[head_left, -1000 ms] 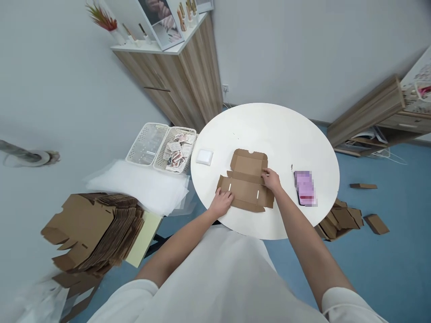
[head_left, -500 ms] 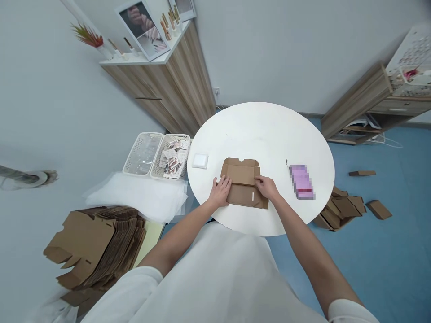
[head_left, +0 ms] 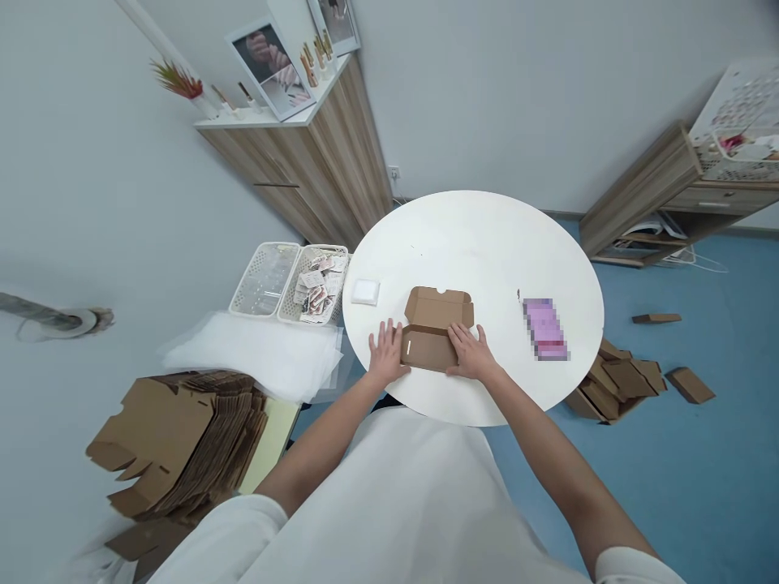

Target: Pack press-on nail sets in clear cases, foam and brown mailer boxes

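Note:
A brown cardboard box (head_left: 428,349) lies on the round white table (head_left: 487,235), its flap (head_left: 441,310) raised or folded back on the far side. My left hand (head_left: 386,354) rests at the box's left end, fingers spread. At the right end, my right hand (head_left: 471,352) lies with its fingers on the cardboard and the thumb apart. A small white packet (head_left: 366,292) is on the table to the left of the box. Farther right lies a blurred purple item (head_left: 546,328).
Left of the table stand two white baskets (head_left: 324,284), one with cards, beside clear plastic sheets (head_left: 256,353) and a stack of flat cardboard (head_left: 170,430). Folded boxes (head_left: 621,377) lie on the floor at right. A wooden cabinet (head_left: 329,154) stands behind.
Both hands have spread flat at the box's two ends. The side walls near the hands stand differently, and the white slot now shows at the left instead of the right. The view shifted slightly.

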